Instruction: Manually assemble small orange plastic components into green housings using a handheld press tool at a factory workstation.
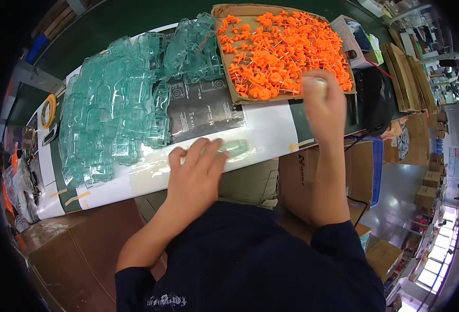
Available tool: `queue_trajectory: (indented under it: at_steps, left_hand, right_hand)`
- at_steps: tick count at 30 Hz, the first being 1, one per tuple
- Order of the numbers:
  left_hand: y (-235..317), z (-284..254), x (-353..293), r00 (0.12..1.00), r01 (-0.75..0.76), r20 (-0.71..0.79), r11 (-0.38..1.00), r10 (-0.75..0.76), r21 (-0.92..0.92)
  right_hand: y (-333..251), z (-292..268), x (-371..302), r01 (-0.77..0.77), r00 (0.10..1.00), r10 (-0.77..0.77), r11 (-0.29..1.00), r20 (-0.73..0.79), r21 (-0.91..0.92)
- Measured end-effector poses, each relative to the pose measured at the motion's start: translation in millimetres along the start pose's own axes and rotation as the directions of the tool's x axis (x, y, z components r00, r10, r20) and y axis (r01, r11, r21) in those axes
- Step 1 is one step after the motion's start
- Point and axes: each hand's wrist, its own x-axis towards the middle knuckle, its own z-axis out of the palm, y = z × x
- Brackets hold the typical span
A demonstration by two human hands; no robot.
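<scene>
My left hand (197, 169) is at the table's front edge, fingers curled down on a small clear plastic part (235, 147) lying on the white sheet. My right hand (324, 106) is raised in a fist in front of the cardboard tray (263, 98). It is blurred, and a pale rounded end (320, 83) shows at its top; what the thing is I cannot make out. Orange plastic pieces with metal pins (271, 54) fill the tray. To the left, greenish clear plastic housings (110, 99) lie in overlapping rows, with more heaped (190, 49) beside the tray.
A roll of yellow tape (48, 111) lies at the table's left end. Dark printed sheet (201, 112) shows between the housings and the tray. Right of the tray are a black bag (371, 99) and folded cardboard (402, 78). Cartons (312, 179) and a blue crate (377, 171) stand below.
</scene>
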Motion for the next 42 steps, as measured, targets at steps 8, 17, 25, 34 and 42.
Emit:
queue_trajectory:
  at_steps: [8, 17, 25, 34, 42]
  left_hand:
    - [11, -7, -6, 0.839, 0.257, -0.041, 0.461, -0.543, -0.849]
    - [-17, 5, -30, 0.939, 0.295, -0.074, 0.895, -0.337, -0.335]
    - [-7, -10, 3, 0.937, 0.094, -0.286, 0.934, -0.200, -0.344]
    - [-19, -34, 15, 0.963, -0.177, -0.264, 0.872, 0.057, -0.457]
    - [-3, -7, -2, 0.918, -0.115, -0.371, 0.806, -0.136, -0.581]
  right_hand:
    - [-15, 25, 5, 0.355, 0.904, -0.074, 0.678, 0.420, -0.644]
    - [6, 10, 9, 0.283, 0.956, -0.229, 0.879, 0.182, -0.385]
    - [-9, 15, -25, -0.529, 0.757, 0.251, 0.778, 0.603, 0.340]
    - [-19, 45, -61, -0.581, 0.618, 0.274, 0.790, 0.737, 0.194]
    - [-17, 61, -76, -0.342, 0.833, 0.192, 0.916, 0.518, 0.210]
